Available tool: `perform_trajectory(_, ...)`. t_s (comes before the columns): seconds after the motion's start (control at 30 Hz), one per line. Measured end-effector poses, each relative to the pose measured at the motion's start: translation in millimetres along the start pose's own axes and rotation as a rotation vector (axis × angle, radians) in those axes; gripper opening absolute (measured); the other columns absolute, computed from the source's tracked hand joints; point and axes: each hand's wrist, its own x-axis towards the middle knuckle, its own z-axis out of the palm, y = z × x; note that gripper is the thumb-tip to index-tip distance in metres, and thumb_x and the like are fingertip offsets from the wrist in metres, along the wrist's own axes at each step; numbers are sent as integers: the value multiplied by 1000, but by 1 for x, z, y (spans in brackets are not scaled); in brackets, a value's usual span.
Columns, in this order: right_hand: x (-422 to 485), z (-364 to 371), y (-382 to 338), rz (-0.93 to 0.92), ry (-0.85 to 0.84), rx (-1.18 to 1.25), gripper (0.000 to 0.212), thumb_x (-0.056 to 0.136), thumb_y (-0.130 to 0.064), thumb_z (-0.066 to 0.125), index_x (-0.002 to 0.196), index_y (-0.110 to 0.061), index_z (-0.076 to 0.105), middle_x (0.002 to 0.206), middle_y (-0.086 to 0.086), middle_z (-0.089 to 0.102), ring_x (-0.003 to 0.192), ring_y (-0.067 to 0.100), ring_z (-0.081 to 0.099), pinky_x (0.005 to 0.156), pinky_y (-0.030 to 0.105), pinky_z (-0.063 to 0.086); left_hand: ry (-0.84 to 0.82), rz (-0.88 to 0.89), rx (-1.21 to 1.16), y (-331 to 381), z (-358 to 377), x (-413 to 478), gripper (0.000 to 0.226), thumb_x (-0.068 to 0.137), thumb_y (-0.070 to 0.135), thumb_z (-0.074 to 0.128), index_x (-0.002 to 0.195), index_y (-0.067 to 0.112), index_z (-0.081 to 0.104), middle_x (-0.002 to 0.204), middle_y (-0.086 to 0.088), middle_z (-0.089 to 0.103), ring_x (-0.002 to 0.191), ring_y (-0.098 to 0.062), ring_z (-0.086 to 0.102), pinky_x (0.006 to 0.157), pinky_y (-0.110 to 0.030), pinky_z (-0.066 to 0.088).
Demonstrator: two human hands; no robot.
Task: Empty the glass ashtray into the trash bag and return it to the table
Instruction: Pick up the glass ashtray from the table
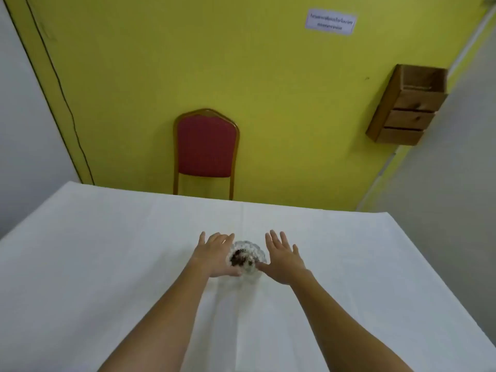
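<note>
A clear cut-glass ashtray (248,257) holding dark brown ash and debris stands on the white-clothed table (107,264), near its middle. My left hand (216,255) lies flat against the ashtray's left side, fingers spread, thumb by the near rim. On the other side my right hand (283,257) is spread too, its thumb touching the near right rim. Neither hand has closed around the glass. No trash bag is in view.
A red padded chair (206,146) with a gold frame stands behind the table's far edge against a yellow wall. A wooden drawer box (408,106) hangs on the wall at right. A paper notice (330,22) is stuck high on the wall.
</note>
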Motion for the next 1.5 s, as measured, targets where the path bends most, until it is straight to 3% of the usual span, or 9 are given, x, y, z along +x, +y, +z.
perform_trajectory(0.27,13,32,8,-5,-116,-33,101,83,-65,52,152,-14,-1,163,1,0,148,23,-11,118,54,-3,-58,-19,65,-4,26,13,115,70,76,55,152,14,3,161,-5,15,149,-25,7,119,-55,-1)
perform_trajectory(0.5,18,38,13,-36,-55,-118,108,72,-80,46,152,-19,5,162,-5,13,149,20,-7,106,70,-13,-52,-16,59,-4,35,21,124,65,81,55,152,12,1,160,-6,17,149,-24,9,119,-54,-1)
perform_trajectory(0.87,15,46,7,-47,50,1,106,72,-69,55,151,-15,11,159,-1,23,149,16,1,111,67,-10,56,-17,-107,-6,47,23,123,57,74,69,151,14,15,153,-2,33,143,-21,23,120,-50,5)
perform_trajectory(1.23,-12,39,12,-67,192,32,107,63,-70,54,149,-15,20,155,-3,33,148,13,13,111,68,-8,119,62,-119,0,35,9,118,58,71,70,149,16,21,149,0,39,141,-18,27,120,-41,6)
perform_trajectory(1.33,-22,24,13,-53,228,44,106,62,-71,54,148,-18,22,152,-1,40,144,17,28,111,66,-5,146,92,-128,6,16,4,118,57,71,71,149,16,22,149,-1,40,140,-19,27,121,-41,7)
perform_trajectory(1.43,-35,4,14,-33,297,50,103,62,-71,54,147,-21,25,147,-4,46,122,18,56,112,66,3,167,139,-116,15,-9,-1,118,56,73,70,149,16,24,147,-2,42,139,-20,30,120,-41,10)
perform_trajectory(1.5,-46,-8,15,-17,342,66,100,62,-68,57,145,-20,27,142,-8,49,111,20,63,111,66,7,181,176,-103,24,-25,-3,118,56,73,70,148,16,25,146,-3,44,137,-21,32,120,-40,14)
